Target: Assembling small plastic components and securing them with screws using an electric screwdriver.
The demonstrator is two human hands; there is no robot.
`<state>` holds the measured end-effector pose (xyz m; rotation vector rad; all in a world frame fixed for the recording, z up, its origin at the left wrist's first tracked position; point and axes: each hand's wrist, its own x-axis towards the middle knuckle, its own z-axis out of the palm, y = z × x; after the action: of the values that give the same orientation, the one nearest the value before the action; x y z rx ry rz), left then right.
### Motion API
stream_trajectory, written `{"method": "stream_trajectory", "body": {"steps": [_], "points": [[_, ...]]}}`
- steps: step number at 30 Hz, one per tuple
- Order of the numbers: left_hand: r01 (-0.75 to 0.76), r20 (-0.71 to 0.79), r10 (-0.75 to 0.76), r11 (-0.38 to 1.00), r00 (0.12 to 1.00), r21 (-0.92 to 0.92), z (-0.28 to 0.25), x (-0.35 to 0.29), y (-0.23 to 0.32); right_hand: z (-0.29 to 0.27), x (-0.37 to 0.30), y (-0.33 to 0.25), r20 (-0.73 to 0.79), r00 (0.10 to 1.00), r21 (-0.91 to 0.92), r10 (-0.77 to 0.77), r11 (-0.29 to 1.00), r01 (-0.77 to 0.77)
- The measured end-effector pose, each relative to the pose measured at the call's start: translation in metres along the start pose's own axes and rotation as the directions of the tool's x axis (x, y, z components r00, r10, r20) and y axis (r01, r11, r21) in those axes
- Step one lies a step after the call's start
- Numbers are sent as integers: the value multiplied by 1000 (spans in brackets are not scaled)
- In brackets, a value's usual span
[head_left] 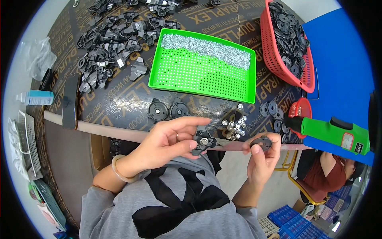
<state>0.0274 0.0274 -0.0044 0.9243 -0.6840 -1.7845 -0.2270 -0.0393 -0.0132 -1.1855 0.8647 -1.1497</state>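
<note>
My left hand (157, 141) grips a black plastic bracket (210, 142) at the table's front edge. A round metal bushing (204, 141) sits in the bracket's middle. To its right, my right hand (260, 164) pinches a dark round disc (262, 141) between thumb and fingers, apart from the bracket. Several small metal bushings (236, 128) cluster on the table just beyond and between the hands. Beyond my left hand lie two black brackets with round discs on them, a left one (158, 111) and a right one (179, 110). Loose dark discs (272, 108) lie beyond my right hand.
A green perforated tray (179, 71) holds many small screws. Black brackets (111, 47) are heaped far left. At right stand a pink basket (274, 65) of discs, a small red basket (306, 106) and a green electric screwdriver (330, 131). Another person (330, 173) sits at far right.
</note>
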Motion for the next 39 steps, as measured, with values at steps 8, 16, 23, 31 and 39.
{"method": "stream_trajectory", "body": {"steps": [8, 16, 23, 31, 39], "points": [[-77, 31, 75, 993, 997, 84, -1, 0, -2, 17, 0, -17, 53, 992, -47, 118, 992, -116], [-28, 14, 25, 967, 1000, 251, -2, 0, -3, 30, 3, -22, 96, 961, -140, 259, 960, -244], [-100, 32, 96, 899, 995, 425, -1, 2, -7, 44, 11, -23, 224, 945, -401, 239, 906, -134], [-144, 14, 157, 864, 988, 482, 2, 5, -8, 57, 10, -17, 264, 950, -624, 170, 781, 33], [-145, -7, 163, 892, 987, 427, 4, 5, -12, 60, 14, -11, 203, 969, -598, 143, 802, 7]]}}
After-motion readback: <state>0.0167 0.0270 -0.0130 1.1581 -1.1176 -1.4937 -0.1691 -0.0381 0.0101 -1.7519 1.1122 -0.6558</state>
